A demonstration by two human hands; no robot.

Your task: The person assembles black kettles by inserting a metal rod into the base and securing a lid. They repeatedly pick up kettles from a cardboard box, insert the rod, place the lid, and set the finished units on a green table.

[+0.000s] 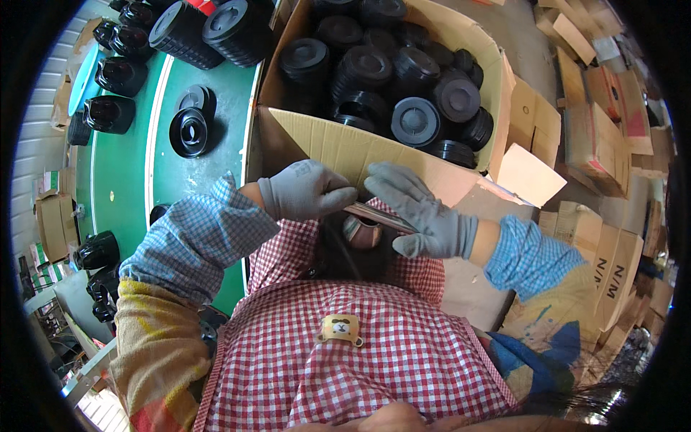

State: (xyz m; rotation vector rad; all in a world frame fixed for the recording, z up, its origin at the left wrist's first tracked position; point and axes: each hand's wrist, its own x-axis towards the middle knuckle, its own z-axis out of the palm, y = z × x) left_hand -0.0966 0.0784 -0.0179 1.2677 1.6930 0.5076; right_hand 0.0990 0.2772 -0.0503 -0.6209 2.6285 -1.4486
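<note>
My left hand (306, 191), in a grey glove, is closed over one end of a narrow, shiny metal strip (378, 217). Whether the strip is a blade or a bar I cannot make out. My right hand (425, 216), also gloved, lies flat with its fingers stretched out and its palm against or just over the strip's other end. Below the strip, a black thing (342, 248) rests at my lap; a shiny rounded part (362, 232) shows on it. Its full shape is hidden by shadow and my apron.
Ahead stands an open cardboard box (345, 140) of stacked black round plastic parts (416, 121). A green table (183, 169) at the left bears black housings (108, 114), stacked discs (237, 32) and a black ring-shaped part (190, 133). Cartons (601, 259) stand at the right.
</note>
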